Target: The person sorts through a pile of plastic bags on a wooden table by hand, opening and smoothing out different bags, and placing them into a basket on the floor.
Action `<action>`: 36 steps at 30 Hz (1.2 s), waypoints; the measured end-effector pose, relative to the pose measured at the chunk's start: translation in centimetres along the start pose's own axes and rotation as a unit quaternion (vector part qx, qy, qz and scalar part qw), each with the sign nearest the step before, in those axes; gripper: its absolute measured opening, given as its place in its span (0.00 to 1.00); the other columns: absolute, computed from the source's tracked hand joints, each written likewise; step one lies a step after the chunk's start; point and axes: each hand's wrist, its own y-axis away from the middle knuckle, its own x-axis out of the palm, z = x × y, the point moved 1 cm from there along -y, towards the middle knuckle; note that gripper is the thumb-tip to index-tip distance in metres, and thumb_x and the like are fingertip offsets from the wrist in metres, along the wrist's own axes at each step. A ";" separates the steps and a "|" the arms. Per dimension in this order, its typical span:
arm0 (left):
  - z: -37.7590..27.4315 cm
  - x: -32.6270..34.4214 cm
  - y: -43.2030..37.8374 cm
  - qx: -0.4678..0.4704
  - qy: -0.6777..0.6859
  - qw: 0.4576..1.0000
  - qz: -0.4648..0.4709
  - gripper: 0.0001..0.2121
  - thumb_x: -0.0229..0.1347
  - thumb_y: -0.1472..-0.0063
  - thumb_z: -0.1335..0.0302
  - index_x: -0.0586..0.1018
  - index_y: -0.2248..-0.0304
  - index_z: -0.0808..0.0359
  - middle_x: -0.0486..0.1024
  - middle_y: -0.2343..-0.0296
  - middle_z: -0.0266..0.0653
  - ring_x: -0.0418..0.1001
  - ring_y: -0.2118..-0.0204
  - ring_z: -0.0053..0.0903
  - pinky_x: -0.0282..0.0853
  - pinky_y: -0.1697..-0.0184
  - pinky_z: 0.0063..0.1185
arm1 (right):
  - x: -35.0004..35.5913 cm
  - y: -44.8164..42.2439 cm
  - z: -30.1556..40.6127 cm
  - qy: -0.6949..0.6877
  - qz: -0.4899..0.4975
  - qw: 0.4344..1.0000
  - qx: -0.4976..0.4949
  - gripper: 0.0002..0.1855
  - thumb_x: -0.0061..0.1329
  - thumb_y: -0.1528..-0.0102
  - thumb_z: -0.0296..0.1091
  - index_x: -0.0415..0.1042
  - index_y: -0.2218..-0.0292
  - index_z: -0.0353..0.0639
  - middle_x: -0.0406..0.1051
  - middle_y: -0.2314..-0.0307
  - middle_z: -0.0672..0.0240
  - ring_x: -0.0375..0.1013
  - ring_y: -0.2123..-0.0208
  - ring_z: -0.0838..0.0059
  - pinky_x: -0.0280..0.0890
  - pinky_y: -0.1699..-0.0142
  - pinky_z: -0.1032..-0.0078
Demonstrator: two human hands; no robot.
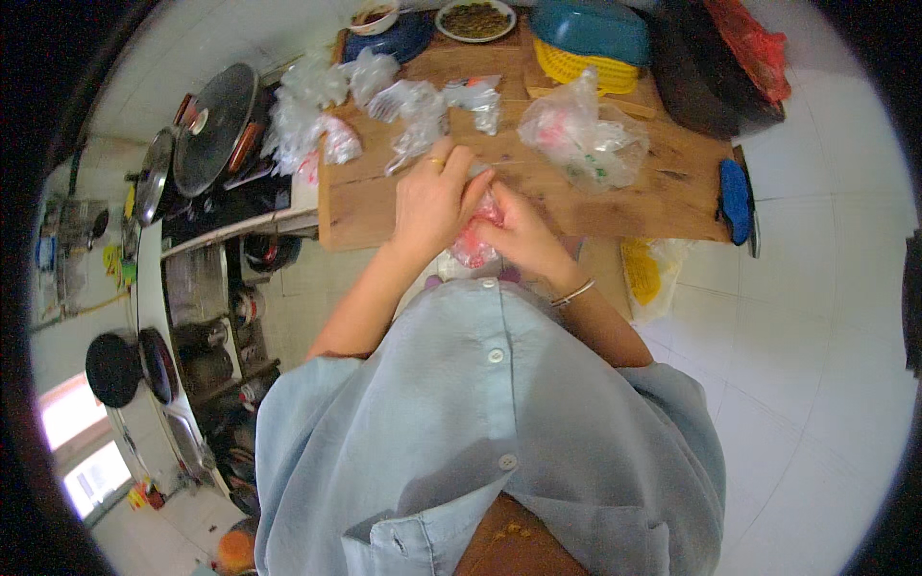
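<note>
Between my two hands, at the near edge of the wooden table (670, 209), is a clear plastic bag with red print (475, 248), crumpled and bunched up. My left hand (432, 198), with a ring on one finger, grips it from the left. My right hand (522, 227) pinches it from the right, thumb on top. Beyond my fingers lie crumpled clear plastic bags (418, 115) and a smaller clear packet (475, 97). A larger clear bag with red and green print (583, 140) rests to the right. Whether the held bag contains anything is hidden.
A heap of plastic bags (306, 101) borders the black stove (223, 209), where a large lidded pan (216, 129) stands. Along the back are a plate of food (475, 20), a small bowl (373, 18), a teal basin (591, 29) over a yellow basket (587, 68). A blue-handled object (735, 201) hangs at the right edge.
</note>
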 end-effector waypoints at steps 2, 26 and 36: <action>-0.3 0.7 -0.7 0.048 0.004 0.998 -0.051 0.12 0.57 0.50 0.68 0.73 0.69 0.66 0.71 0.76 0.42 0.71 0.76 0.40 0.67 0.72 0.31 | -1.0 0.4 -2.0 -0.064 -0.014 0.998 -0.009 0.14 0.44 0.52 0.28 0.63 0.62 0.33 0.67 0.70 0.65 0.66 0.67 0.80 0.64 0.61 0.77; 1.3 20.9 -12.4 -0.360 0.463 0.803 0.104 0.10 0.51 0.43 0.71 0.72 0.65 0.68 0.72 0.70 0.36 0.67 0.70 0.18 0.62 0.64 0.16 | -25.5 -5.0 -4.3 -0.536 -0.218 0.815 -0.025 0.11 0.42 0.46 0.28 0.65 0.59 0.42 0.67 0.65 0.67 0.68 0.67 0.73 0.65 0.61 0.72; 0.3 15.8 -9.4 -0.380 0.584 0.717 0.026 0.12 0.46 0.41 0.75 0.73 0.59 0.69 0.70 0.75 0.29 0.63 0.72 0.13 0.59 0.66 0.13 | -24.1 -3.3 -9.9 -0.211 -0.184 0.951 0.131 0.17 0.45 0.50 0.25 0.63 0.56 0.35 0.68 0.64 0.67 0.69 0.65 0.75 0.64 0.57 0.81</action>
